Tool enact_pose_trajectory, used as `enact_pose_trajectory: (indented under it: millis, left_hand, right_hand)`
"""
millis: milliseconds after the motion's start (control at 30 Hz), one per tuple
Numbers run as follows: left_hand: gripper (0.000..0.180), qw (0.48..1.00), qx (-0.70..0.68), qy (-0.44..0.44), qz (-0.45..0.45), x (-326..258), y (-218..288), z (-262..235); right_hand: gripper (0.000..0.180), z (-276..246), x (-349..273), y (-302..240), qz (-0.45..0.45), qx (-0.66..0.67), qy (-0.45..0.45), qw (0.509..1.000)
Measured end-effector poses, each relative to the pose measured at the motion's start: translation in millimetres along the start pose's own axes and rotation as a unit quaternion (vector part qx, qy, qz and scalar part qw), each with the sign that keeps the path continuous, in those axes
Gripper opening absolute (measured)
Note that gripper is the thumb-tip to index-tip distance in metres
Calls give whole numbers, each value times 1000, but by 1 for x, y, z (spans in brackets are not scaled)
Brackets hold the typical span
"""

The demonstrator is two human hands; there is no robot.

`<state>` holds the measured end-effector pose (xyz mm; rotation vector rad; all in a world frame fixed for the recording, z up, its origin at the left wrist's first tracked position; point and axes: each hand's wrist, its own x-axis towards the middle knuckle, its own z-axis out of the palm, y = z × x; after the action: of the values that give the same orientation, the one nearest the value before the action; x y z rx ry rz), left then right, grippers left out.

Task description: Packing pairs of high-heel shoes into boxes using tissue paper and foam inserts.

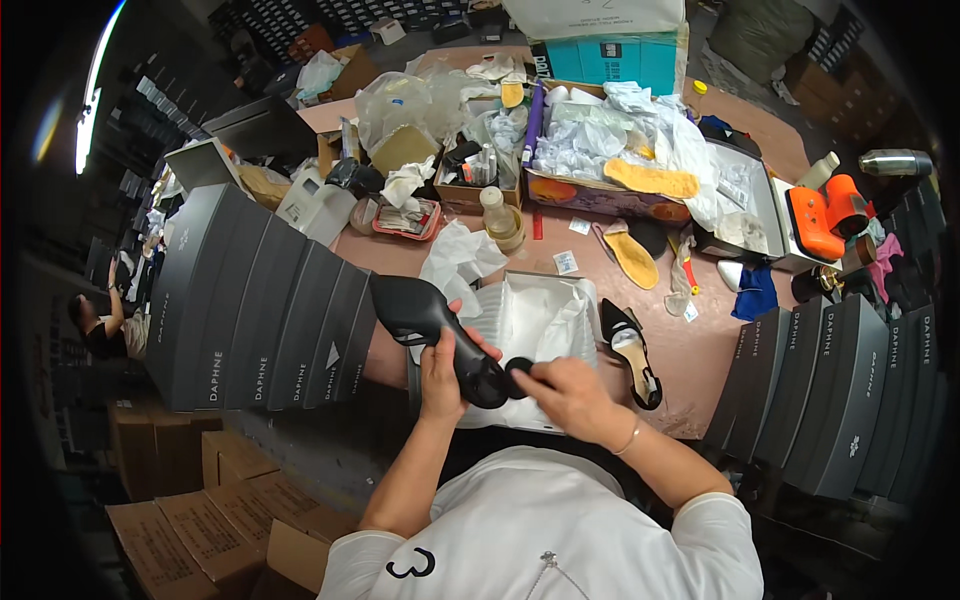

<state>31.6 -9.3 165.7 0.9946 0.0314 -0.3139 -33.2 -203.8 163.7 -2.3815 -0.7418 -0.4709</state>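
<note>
My left hand (440, 382) is wrapped round a black pointed shoe (412, 305), held tilted with its toe toward the far left. In my right hand (580, 402) is a small round black pad (517, 374), pinched at the fingertips close to the shoe's heel end. Whether the pad touches the shoe, I cannot tell. Beneath my hands lies an open shoe box (590, 300) lined with white tissue paper (545, 315). A matching black strappy shoe (628, 345) lies on the table just right of the box. Crumpled white paper (462, 255) lies beyond the box.
Stacked dark grey shoe boxes flank me at left (250, 300) and right (830, 390). Across the pink table (520, 240) are a carton of crumpled paper (610, 195), yellow insoles (632, 258), a glass bottle (498, 215) and an orange tool (818, 225). Brown cartons (190, 535) sit lower left.
</note>
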Motion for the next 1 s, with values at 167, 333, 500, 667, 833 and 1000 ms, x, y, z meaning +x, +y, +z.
enact_pose_trajectory:
  millis: [167, 333, 500, 667, 833, 1000]
  left_hand:
    - [55, 997, 61, -50, -25, -11, 3, -3]
    - [57, 998, 38, -55, 7, -6, 6, -19]
    - [72, 979, 133, -144, -51, -11, 14, -13]
    - [79, 937, 246, -217, -117, -16, -4, -26]
    - [58, 954, 145, -209, -158, -16, 5, -19]
    - [15, 867, 333, -290, -232, -29, -12, -7]
  right_hand:
    - [51, -16, 20, -34, 56, 108, 53, 991]
    - [48, 17, -19, -65, 127, 211, -10, 969]
    - [43, -13, 16, -47, 93, 212, 108, 967]
    - [35, 2, 1, -40, 39, 213, -96, 972]
    - [38, -20, -43, -18, 145, 180, -82, 969]
    - [36, -17, -1, -20, 56, 68, 67, 994]
